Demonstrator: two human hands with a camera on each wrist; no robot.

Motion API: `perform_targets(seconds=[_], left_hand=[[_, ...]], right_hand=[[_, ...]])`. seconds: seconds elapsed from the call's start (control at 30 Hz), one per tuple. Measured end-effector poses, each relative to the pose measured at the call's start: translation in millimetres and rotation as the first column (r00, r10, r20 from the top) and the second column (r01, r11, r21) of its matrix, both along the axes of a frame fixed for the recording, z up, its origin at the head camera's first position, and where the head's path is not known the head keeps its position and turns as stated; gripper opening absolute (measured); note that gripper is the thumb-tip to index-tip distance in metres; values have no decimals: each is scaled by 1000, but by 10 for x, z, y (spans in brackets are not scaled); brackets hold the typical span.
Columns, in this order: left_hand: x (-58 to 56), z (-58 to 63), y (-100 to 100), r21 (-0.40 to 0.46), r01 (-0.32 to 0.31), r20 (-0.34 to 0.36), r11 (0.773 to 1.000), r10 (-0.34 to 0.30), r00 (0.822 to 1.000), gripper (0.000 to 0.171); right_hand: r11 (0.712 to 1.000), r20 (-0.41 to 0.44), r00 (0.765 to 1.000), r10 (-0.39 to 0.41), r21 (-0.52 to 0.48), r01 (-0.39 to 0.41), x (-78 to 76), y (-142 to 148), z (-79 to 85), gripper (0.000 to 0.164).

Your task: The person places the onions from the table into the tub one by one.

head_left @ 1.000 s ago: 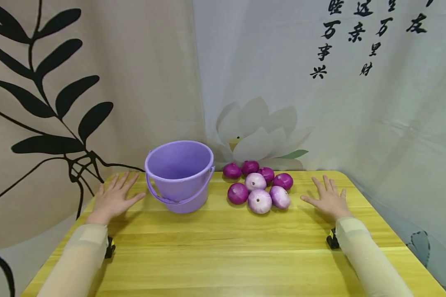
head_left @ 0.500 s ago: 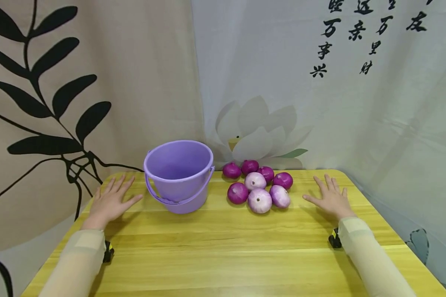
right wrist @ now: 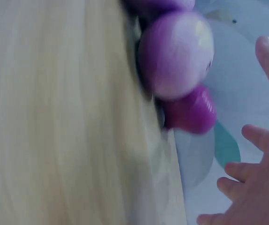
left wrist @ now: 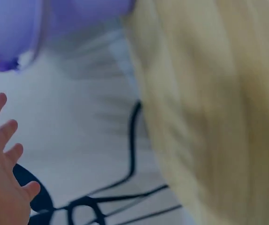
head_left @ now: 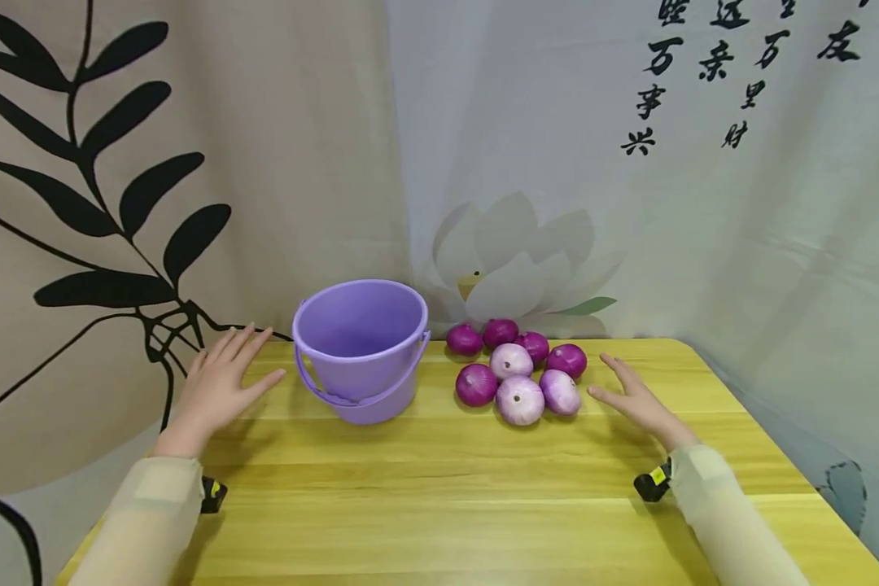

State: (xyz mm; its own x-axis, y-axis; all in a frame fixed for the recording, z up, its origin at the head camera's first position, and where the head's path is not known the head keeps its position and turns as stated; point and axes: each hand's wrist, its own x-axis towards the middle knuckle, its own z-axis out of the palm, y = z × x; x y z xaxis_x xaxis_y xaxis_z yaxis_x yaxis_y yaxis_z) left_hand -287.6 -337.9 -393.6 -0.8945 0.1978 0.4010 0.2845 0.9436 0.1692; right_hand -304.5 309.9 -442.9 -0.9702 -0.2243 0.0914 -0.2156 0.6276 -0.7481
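Observation:
Left of the purple bucket [head_left: 369,382], my left hand [head_left: 216,387] hovers with its fingers spread and nothing held. The bucket stands upright, its handle [head_left: 359,400] hanging down on the near side. Several onions [head_left: 476,384] lie in a loose cluster right of the bucket, some deep purple, others pale with purple streaks. My right hand [head_left: 640,407] is to the right of them, turned sideways, thumb toward the pale onion [head_left: 560,392]. In the right wrist view its fingers are extended and apart from a pale onion [right wrist: 176,55] and a deep purple onion [right wrist: 190,111].
Everything stands on a yellow wood-grain table [head_left: 425,505] near its back edge. Close behind hangs a cloth backdrop [head_left: 315,163] with printed leaves, a lotus and characters. A small black device [head_left: 652,482] is strapped at the right wrist, another device [head_left: 212,495] at the left.
My right hand has turned from palm-down to sideways and shifted toward the onions. The left hand has lifted a little. The bucket and onions stay in place; the view shifted slightly.

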Motion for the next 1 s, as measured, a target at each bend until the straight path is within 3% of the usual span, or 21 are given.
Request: perform_targets(seconds=[0.13,0.27,0.5,0.63,1.0], left_hand=[[24,142,181,66,77,-90,995,-71,993,75],[59,238,370,121,168,-170,978,-146,974,71],[97,317,667,121,278,-294,953,-233,927,60],[89,336,811,135,316,-335,939,-257,906,52],[77,279,1052,171,329,-333,929,-261,906,42]], right_hand=[[994,17,1000,-1,-107,3,52,-106,-3,75],[974,35,999,6,-225,2,42,-186,-83,67],[905,166,986,-24,-416,92,18,-311,-225,70],[870,183,982,-48,-475,131,-16,-342,-307,72],[868,226,973,-54,-472,158,-54,-517,-350,73]])
